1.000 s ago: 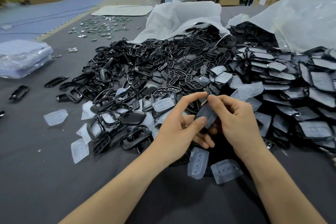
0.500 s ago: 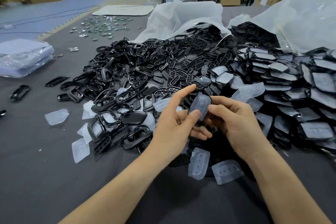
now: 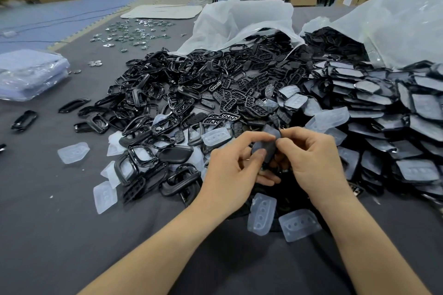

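My left hand (image 3: 233, 165) and my right hand (image 3: 311, 160) meet over the dark grey table (image 3: 48, 223), both pinching one small black key-fob part with a translucent pad on it (image 3: 267, 145). My left thumb and forefinger grip its left edge; my right fingertips pinch its upper right edge. Two loose translucent rubber pads (image 3: 262, 213) (image 3: 298, 224) lie on the table just below my hands.
A big heap of black plastic frames and button plates (image 3: 191, 93) spreads across the table. Stacked black parts with pads (image 3: 383, 115) lie at the right. Two white plastic bags (image 3: 242, 21) (image 3: 395, 26) spill parts behind. A wrapped bundle (image 3: 28, 74) sits far left; small metal pieces (image 3: 129, 33) lie beyond.
My left forefinger has curled down from its pointed-out pose onto the part. Both hands have closed tighter on the part, which stays between them.
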The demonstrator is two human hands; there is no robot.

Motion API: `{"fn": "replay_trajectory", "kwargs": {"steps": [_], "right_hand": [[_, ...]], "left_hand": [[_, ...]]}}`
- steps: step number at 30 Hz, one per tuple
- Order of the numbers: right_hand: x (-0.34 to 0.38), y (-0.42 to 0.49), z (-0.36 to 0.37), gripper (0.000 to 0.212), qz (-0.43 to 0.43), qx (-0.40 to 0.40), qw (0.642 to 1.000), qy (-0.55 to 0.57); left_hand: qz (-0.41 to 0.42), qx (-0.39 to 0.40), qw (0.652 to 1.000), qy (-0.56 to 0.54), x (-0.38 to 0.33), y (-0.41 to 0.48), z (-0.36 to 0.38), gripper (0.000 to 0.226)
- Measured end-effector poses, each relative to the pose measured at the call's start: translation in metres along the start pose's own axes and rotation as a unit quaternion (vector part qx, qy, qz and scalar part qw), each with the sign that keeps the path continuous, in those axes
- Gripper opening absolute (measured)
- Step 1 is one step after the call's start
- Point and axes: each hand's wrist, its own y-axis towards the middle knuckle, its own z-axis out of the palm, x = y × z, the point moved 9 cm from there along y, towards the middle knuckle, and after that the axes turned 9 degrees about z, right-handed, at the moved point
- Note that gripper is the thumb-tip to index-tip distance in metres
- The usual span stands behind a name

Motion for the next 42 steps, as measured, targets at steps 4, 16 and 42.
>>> {"fn": "replay_trajectory", "kwargs": {"steps": [4,16,42], "right_hand": [[0.002,-0.001,-0.003,0.026,-0.016,-0.03,0.997,-0.069],[-0.004,-0.004,0.015,0.031,0.043,0.065,0.995,0.055],[-0.007,-0.003,0.005,0.01,0.037,-0.008,0.999,-0.009]], "left_hand": [[0.001,-0.014,1.0,0.024,0.001,-0.001,-0.002,0.034],[0.028,-0.052,0.99,0.127,-0.009,0.004,-0.02,0.018],[0.19,-0.038,0.924,0.328,-0.038,-0.003,-0.001,0.034]]}}
